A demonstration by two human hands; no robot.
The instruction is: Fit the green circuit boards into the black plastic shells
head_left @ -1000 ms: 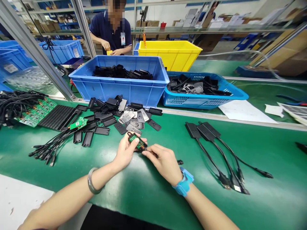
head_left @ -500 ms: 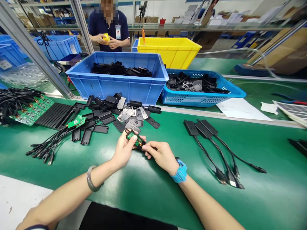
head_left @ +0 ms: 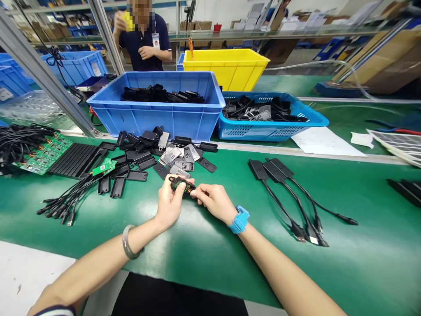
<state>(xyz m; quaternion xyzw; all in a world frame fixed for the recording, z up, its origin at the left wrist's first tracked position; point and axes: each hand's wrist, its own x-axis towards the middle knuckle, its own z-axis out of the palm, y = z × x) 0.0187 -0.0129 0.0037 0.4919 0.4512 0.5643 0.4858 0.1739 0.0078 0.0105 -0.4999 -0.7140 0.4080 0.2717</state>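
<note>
Circuit bd. (head_left: 187, 187) in blk casing (head_left: 179, 179) partly hid. under thumb of L hand (head_left: 169, 201); wire ends out of sight behind R hand (head_left: 214, 201). Cable bundle (head_left: 19, 142) cut off at pic's L edge, blk pcs. (head_left: 408, 191) at R edge. Badge (head_left: 155, 41) on co-worker (head_left: 140, 59) too sm. to read; yellow obj. (head_left: 130, 22) blurred.

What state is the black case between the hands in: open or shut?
Open: the black case shows the green circuit board and coloured wires inside, with no cover over them.

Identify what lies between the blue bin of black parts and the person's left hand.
Head view: loose black cases and grey plates lie between the bin and left hand.
</note>
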